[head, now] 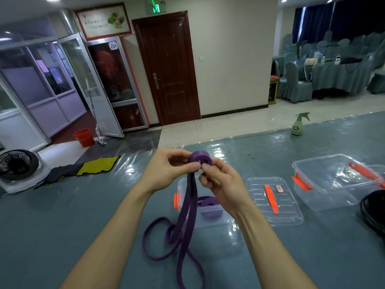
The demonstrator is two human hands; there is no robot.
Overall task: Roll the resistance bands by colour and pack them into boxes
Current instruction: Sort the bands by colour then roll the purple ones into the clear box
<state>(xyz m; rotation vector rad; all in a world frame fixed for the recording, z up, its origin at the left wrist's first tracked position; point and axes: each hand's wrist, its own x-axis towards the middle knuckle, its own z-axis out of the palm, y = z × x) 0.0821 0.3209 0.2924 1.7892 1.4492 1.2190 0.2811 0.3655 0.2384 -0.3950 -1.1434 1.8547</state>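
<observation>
Both hands hold a purple resistance band above the table, its top end wound into a small roll. My left hand pinches the roll from the left with thumb and fingers. My right hand pinches it from the right. The band's loose length hangs down and loops on the table. Below my hands stands an open clear box with orange clips, holding a rolled purple band.
A clear lid with an orange handle lies right of the box. A second clear box stands further right. Black bands lie at the right edge. A spray bottle stands far right; yellow and dark bands lie left.
</observation>
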